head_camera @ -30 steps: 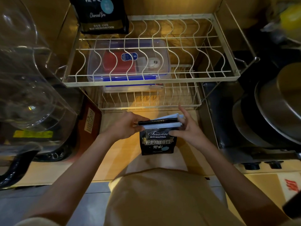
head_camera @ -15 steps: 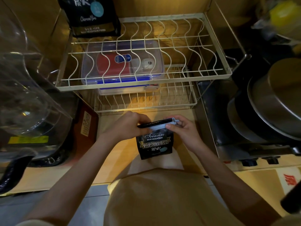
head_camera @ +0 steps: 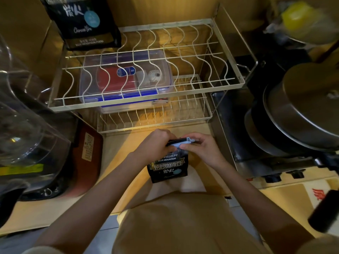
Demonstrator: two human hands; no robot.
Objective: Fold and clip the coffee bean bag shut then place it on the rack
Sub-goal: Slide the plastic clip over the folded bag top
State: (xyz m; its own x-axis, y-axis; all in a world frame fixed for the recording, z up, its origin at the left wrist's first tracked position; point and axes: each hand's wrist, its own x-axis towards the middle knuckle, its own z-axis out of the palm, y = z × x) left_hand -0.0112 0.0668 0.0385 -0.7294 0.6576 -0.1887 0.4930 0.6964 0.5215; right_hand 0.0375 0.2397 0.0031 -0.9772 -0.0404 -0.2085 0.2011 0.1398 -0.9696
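Head view. My left hand (head_camera: 154,143) pinches left end of clip (head_camera: 180,143) across folded top of coffee bean bag (head_camera: 167,166); right hand (head_camera: 200,148) closed on clip's right end. Bag upright on counter, near side of rack (head_camera: 227,52).

Risk, my judgement: clip not latched, fold springs open; bag tips, beans spill.

Count: hands 2, clip 1, coffee bags 2 (second bag (head_camera: 82,22) on rack, far left), rack tiers 2, clear box (head_camera: 161,70) 1.

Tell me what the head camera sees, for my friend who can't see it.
Two hands, left hand and right hand, press a pale clip onto a black coffee bag. A wire rack stands behind, with another bag on top.
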